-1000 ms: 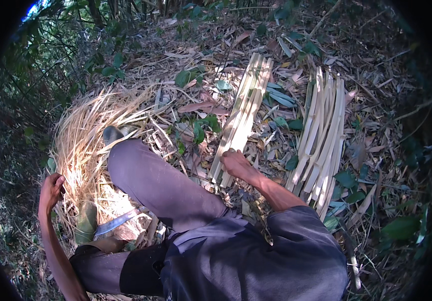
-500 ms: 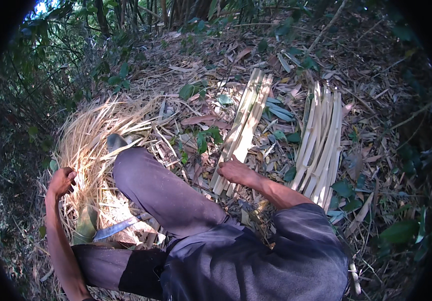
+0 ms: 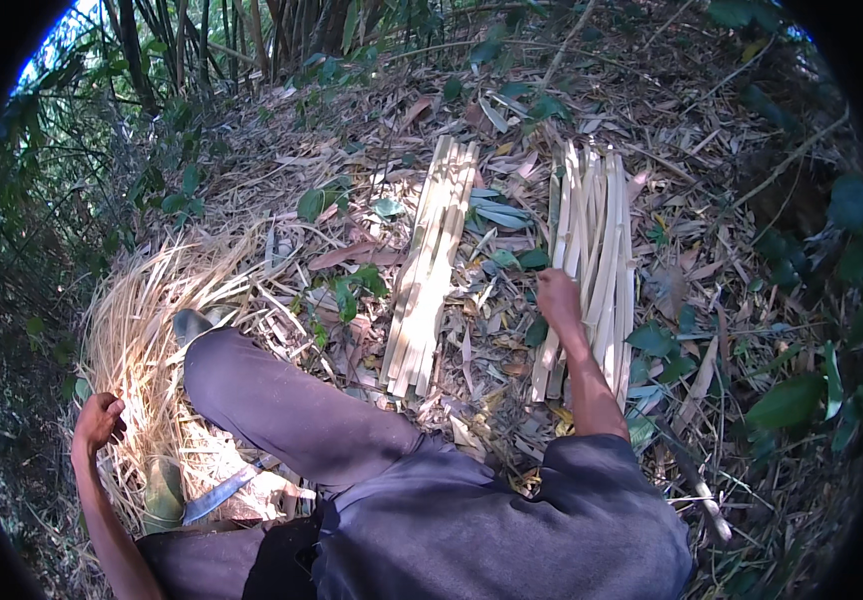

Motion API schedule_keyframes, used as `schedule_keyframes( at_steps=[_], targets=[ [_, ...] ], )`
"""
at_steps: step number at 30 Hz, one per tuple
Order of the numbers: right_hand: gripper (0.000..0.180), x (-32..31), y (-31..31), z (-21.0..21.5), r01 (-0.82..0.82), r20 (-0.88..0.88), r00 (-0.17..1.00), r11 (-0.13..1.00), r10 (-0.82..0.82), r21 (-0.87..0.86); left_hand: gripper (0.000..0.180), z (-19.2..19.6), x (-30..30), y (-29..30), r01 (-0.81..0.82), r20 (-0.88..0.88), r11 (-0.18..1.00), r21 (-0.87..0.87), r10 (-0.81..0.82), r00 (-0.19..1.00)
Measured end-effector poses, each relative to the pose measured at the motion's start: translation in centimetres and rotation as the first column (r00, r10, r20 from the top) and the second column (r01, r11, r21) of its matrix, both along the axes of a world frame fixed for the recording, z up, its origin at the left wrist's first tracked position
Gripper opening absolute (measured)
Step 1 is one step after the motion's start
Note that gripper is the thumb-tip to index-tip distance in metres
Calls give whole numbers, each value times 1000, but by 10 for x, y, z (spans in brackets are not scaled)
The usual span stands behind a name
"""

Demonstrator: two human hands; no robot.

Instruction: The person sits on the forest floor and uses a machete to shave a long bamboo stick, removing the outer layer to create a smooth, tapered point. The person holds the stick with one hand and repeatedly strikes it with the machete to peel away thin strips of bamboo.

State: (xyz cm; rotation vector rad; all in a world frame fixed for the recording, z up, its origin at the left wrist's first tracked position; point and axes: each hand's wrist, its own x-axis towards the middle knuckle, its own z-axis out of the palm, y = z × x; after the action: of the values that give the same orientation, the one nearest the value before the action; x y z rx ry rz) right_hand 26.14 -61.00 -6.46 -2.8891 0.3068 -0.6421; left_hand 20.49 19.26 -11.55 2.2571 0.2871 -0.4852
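My right hand (image 3: 559, 300) is at the left edge of the right bundle of pale split bamboo strips (image 3: 601, 250). Its fingers look curled together, and whatever they may hold is hidden. To the left lies a second bundle of bamboo strips (image 3: 426, 270), with neither hand on it. My left hand (image 3: 101, 420) hangs loosely beside a heap of thin, straw-coloured shavings (image 3: 141, 350). Its fingers are half bent and a little apart, with nothing seen in them. A broad-bladed knife (image 3: 221, 494) lies by my left foot, below the shavings.
My bent leg (image 3: 291, 400) stretches between the shavings and the strips. Dry leaves (image 3: 481, 330) cover the ground around both bundles. Green leafy plants (image 3: 796, 400) stand on the right, with bamboo stems (image 3: 241, 40) at the back. A stick (image 3: 706, 505) lies near my right side.
My right hand has left the near end of the left bundle and moved right to the other bundle. My left hand stays by the shavings. The view has shifted slightly to the right.
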Motion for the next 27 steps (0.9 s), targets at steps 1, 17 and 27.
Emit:
schedule_keyframes(
  at_steps=[1,17,27],
  targets=[
    [22,-5,-27,13,153,-2,988,987,-153,-55,48,2,2,-3,7,15,1000,-4,-6,1000],
    [22,-11,-88,25,654,-218,737,756,-639,-3,41,17,-4,-9,-34,11,999,-14,34,999],
    [19,4,-110,14,638,-184,733,756,-655,-147,34,20,-6,-20,-36,21,999,-31,37,999]
  ],
)
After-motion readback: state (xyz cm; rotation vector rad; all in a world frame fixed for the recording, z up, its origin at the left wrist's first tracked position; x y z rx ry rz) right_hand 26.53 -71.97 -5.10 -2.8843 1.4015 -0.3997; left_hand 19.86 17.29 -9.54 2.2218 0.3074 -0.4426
